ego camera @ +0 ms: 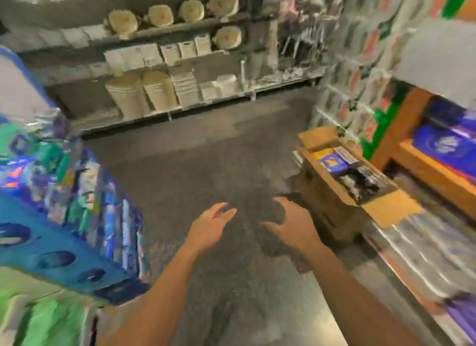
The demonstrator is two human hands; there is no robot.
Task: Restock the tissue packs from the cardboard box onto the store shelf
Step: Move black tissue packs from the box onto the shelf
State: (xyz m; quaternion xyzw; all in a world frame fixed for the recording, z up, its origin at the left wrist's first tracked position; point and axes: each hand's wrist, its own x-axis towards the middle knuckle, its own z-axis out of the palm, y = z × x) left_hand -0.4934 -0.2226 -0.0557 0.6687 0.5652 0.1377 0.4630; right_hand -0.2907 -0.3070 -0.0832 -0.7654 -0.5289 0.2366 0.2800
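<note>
— Both hands hold nothing: left hand (210,226) and right hand (293,226) reach out over the grey floor (206,160), fingers loosely spread, palms facing each other. Where's the box?

— At two o'clock, on the floor, flaps open: box (332,191), beside the orange shelf (435,175).

— Packs?

— Purple packs (332,161) lie in its far end, dark ones nearer. Any writing?

— Too blurred to read. Blue packs (51,232) stack at nine o'clock.
</note>
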